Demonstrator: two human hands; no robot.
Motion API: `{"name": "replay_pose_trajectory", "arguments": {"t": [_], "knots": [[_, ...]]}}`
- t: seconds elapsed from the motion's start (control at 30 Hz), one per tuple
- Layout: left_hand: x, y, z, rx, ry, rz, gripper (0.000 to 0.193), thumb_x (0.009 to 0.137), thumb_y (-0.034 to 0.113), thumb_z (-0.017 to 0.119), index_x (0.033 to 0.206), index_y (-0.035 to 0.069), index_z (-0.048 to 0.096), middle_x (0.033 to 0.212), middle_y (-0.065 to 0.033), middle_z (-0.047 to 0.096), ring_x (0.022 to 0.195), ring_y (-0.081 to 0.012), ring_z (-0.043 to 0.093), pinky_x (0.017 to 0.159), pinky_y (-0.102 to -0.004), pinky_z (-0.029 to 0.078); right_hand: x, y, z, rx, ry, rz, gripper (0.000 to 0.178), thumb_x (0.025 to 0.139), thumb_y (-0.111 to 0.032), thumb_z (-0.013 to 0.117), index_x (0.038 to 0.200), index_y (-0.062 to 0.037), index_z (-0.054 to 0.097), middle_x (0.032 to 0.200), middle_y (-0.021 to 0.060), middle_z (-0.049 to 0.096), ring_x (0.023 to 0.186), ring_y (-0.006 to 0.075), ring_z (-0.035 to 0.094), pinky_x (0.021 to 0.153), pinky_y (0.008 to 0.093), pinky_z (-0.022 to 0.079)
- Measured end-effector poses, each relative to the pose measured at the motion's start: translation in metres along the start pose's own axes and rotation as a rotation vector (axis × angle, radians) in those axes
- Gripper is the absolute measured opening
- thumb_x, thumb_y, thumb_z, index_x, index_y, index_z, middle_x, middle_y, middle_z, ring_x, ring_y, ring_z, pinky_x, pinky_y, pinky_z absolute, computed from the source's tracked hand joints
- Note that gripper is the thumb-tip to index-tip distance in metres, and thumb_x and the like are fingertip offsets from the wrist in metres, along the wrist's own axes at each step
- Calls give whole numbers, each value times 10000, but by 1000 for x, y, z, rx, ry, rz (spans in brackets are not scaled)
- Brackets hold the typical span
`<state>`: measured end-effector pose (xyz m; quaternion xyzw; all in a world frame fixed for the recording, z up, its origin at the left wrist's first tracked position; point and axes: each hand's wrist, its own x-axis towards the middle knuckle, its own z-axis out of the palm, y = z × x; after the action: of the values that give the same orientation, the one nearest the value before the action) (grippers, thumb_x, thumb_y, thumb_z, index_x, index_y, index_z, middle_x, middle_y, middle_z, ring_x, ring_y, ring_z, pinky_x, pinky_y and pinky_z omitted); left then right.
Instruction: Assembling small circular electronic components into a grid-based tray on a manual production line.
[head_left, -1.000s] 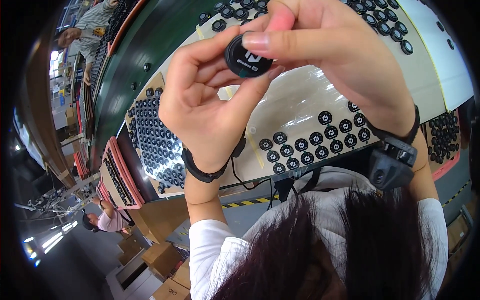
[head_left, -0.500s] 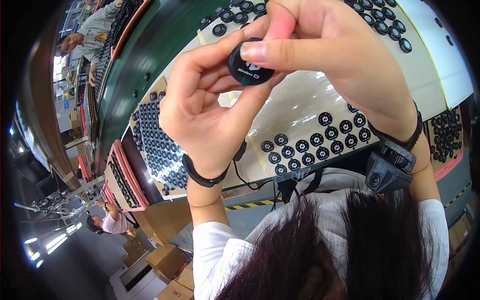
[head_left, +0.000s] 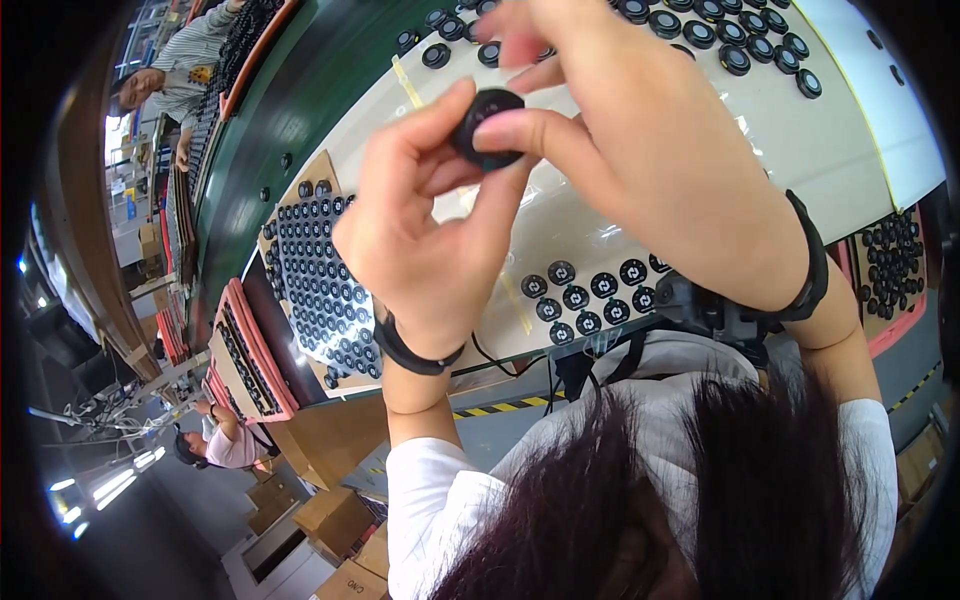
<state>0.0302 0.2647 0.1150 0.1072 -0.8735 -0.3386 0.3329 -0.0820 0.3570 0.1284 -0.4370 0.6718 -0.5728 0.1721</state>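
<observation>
A round black disc-shaped device (head_left: 487, 105) is pinched between the thumb and fingers of my left hand (head_left: 425, 230), raised over the work table. My right hand (head_left: 640, 130) comes in from the right, its thumb across the face of the disc. The other right fingers are spread away from it and blurred by motion. Below my hands, several similar black discs with white marks (head_left: 603, 285) lie in rows by the near table edge. More black round pieces (head_left: 700, 34) stand at the far side, partly behind my right hand.
A board densely filled with black discs (head_left: 315, 255) lies at the left, beside a green conveyor belt (head_left: 300, 75). A pink-edged tray of black parts (head_left: 890, 270) is at the right. Two other people appear at the left, one across the belt (head_left: 190, 60).
My right fingers have lifted off and spread, while the thumb stays at the disc. My right wrist has lowered and turned. The disc has tilted, so its printed face shows less.
</observation>
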Motion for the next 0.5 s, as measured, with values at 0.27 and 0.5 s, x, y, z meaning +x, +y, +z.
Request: {"name": "replay_pose_trajectory", "arguments": {"t": [0.27,0.5], "knots": [[-3,13,0,-629,45,-334,419,623,-141,615,1019,-125,479,933,-188,575,788,-202,609,674,-265,533,-7,12,-3,439,-175,97,143,814,-122,556,851,12,525,897,91,572,807,140,556,725,238,436],[1,13,-2,-686,-74,-272,434,625,-136,607,1038,-128,472,948,-202,574,780,-206,612,670,-263,534,-22,28,-12,484,-208,69,221,869,-145,481,983,38,529,885,42,568,826,86,522,724,211,417]]}}
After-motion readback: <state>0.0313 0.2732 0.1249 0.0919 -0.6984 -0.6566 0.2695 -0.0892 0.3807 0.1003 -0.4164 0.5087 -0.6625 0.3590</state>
